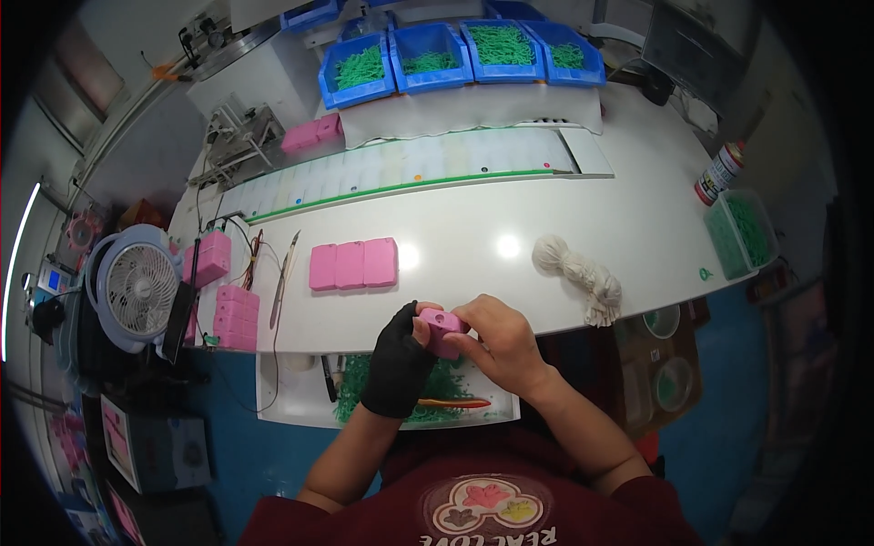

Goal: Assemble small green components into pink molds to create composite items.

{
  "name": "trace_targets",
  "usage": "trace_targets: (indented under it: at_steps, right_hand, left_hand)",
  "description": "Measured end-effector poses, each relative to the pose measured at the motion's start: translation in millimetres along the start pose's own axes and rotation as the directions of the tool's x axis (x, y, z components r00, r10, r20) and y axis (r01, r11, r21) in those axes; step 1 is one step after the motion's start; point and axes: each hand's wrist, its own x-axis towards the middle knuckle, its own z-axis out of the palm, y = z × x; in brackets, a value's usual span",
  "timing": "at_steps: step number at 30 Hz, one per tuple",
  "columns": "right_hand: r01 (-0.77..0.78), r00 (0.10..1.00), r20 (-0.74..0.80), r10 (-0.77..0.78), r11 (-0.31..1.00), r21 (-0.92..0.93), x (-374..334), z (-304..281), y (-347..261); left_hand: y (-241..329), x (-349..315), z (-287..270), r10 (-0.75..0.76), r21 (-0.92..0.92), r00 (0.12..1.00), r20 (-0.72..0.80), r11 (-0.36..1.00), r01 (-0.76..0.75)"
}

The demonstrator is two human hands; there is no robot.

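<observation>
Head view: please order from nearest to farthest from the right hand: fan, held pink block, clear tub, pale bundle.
1. Held pink block, touching the right hand.
2. Pale bundle, on the table, ahead and right.
3. Clear tub, farther right.
4. Fan, far left.

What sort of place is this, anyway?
Probably a small workshop or light assembly room: blue bins hold green strands, pink blocks sit side by side on a white bench, and the left hand and right hand hold another block.
</observation>
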Motion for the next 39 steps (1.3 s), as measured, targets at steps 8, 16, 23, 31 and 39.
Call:
trace_targets:
  at_steps: [8,16,23,31,39]
  right_hand:
    - [-0.457,0.883,0.248,0.398,0.85,0.261,-2.9,-7.0,24.0]
    - [-0.536,0.823,0.106,0.558,0.701,0.47,-6.6,-4.6,49.7]
    - [-0.47,0.874,0.044,0.484,0.817,0.333,-15.7,-9.4,59.3]
    - [-0.437,0.891,0.008,0.454,0.852,0.29,-15.6,-9.4,60.3]
    - [-0.395,0.91,-0.019,0.414,0.881,0.259,-18.5,-5.5,58.5]
  left_hand:
    - [31.4,9.9,3.5,0.238,0.713,0.911,0.336,0.568,-0.411]
    - [47.5,128.3,-30.0,0.187,0.758,0.801,0.569,0.26,-0.599]
    - [58.9,284.3,-83.0,-0.009,0.951,0.969,0.247,0.196,-0.241]
    - [63.3,300.0,-112.1,0.004,0.97,0.974,0.226,0.092,-0.225]
    - [76.6,284.7,-137.4,0.0,0.983,0.989,0.148,0.107,-0.147]
